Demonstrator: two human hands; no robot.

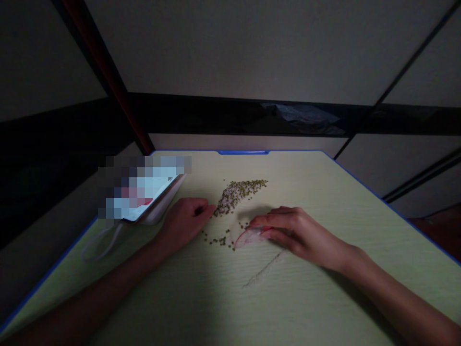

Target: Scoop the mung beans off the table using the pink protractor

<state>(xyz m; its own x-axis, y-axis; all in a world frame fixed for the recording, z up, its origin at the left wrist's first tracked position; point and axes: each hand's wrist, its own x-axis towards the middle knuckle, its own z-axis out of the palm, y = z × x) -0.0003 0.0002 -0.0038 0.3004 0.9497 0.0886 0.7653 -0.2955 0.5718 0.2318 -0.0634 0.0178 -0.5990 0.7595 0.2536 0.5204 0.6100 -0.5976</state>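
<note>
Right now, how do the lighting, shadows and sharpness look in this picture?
Head view: dim overall, the lit screen brightest and partly pixelated; head view: soft shadow beside the right hand; head view: small grains merge where thickest, hard to tell apart.

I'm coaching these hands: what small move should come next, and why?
Perhaps the left hand should nudge the few scattered beans toward the larger pile: they lie apart from it, beside the clear plastic that the right hand pinches.

Phone screen, left: partly pixelated. Clear plastic partly hidden by right hand. Grains too small to identify. Forearms cut off.
</note>
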